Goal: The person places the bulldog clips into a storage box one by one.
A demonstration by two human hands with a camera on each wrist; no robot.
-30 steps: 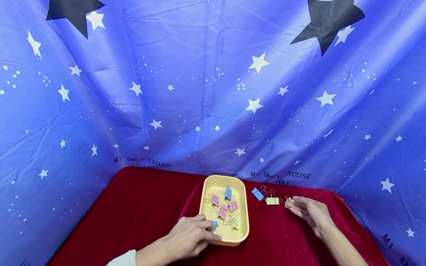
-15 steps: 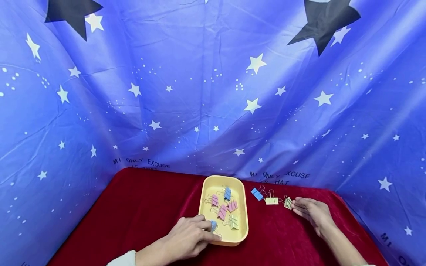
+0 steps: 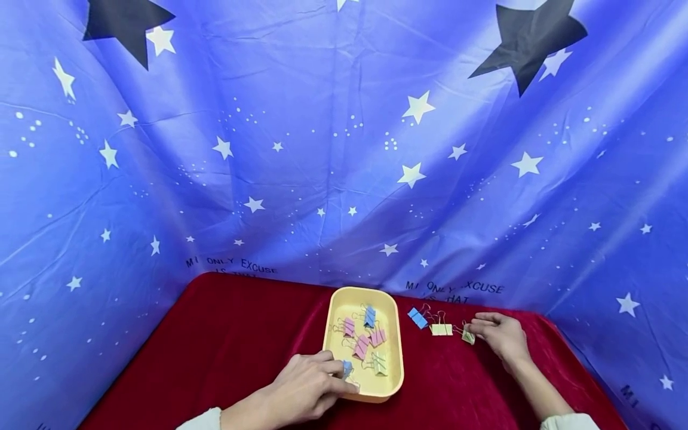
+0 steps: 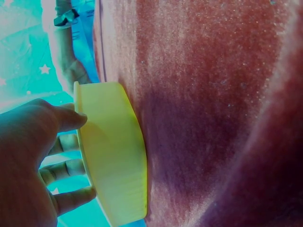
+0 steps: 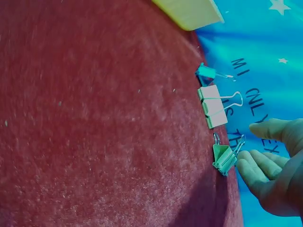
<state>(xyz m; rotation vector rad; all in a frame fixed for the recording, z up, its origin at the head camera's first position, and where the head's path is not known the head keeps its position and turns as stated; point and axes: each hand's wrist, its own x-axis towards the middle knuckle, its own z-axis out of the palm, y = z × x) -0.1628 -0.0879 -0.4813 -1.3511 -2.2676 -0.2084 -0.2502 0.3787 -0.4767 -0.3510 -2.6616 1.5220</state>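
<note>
Blue star-printed cloth (image 3: 301, 119) hangs behind my red velvet-covered bench (image 3: 236, 334). On it, the pale green binder clip (image 3: 469, 335) lies tilted at the right end of a short row, just at my right hand (image 3: 502, 340). That hand's thumb and fingers are apart, gripping nothing; whether the fingertips touch the clip, I can't tell. I judge it light and stiff, its wire handles smooth and likely to swivel, so I'd pinch its folded body. Next along are a cream binder clip (image 3: 442, 329) and a blue binder clip (image 3: 417, 318). Farther left, my left hand (image 3: 309, 382) pinches the yellow tray (image 3: 371, 385) by its rim; inside lie more clips, including three pink binder clips (image 3: 361, 346).
</note>
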